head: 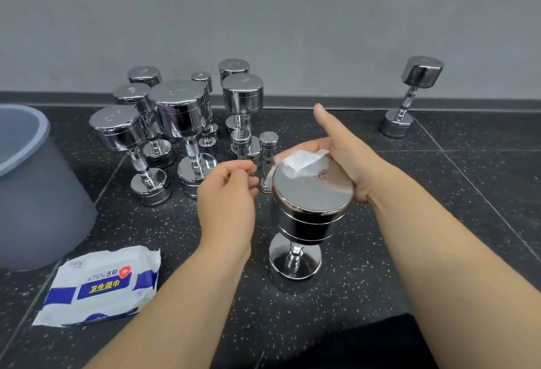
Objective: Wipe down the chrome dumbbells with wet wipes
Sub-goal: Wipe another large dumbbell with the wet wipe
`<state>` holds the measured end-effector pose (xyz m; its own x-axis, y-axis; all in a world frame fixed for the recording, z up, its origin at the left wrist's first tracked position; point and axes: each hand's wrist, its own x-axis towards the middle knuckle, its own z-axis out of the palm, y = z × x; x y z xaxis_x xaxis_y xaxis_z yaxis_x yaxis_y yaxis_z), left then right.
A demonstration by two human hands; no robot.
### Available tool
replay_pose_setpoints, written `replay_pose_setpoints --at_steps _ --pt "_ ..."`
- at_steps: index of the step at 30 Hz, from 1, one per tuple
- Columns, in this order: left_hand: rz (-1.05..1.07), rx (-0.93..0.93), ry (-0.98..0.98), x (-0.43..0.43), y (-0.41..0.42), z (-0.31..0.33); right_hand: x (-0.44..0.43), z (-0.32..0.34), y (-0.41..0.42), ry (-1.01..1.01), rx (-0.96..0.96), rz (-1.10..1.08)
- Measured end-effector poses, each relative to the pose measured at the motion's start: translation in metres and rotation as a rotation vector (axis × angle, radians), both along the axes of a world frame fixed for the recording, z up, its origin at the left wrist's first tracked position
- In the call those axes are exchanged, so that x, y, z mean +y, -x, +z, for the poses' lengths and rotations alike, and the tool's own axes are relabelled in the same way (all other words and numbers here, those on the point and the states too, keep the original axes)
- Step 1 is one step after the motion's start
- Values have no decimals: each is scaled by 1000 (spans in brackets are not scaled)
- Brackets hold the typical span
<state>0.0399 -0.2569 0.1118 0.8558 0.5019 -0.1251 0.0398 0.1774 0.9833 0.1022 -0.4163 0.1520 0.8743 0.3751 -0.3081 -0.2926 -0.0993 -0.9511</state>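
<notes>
By a white-and-blue wipes pack (99, 283), the right hand (345, 158) lays flat fingers (310, 144) on a white wet wipe (301, 162), pressing it onto a big shiny chrome dumbbell (307, 216); the left hand (227, 193) curls loosely, empty.

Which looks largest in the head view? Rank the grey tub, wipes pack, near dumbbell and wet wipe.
1. grey tub, though cut off by the frame edge.
2. wipes pack and near dumbbell: look alike, unranked.
3. wet wipe, smallest.
</notes>
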Motion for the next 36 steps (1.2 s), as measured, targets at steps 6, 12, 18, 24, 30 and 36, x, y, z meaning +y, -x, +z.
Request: replay_pose_setpoints --at_steps 6,12,18,24,30,36 --pt "-156 69 -202 -11 0 -4 0 -29 32 -287 174 -264" --pt "-156 65 -188 -13 5 -2 12 -29 82 -472 201 -628" --pt "-149 45 -156 -13 15 1 13 -21 108 -474 272 -742" --pt "-247 151 -84 -11 21 -5 15 -19 101 -444 303 -802" --pt "-521 535 314 -13 46 -2 18 -24 123 -350 397 -731" --pt "-642 561 337 -5 60 -2 25 -33 128 47 331 -595"
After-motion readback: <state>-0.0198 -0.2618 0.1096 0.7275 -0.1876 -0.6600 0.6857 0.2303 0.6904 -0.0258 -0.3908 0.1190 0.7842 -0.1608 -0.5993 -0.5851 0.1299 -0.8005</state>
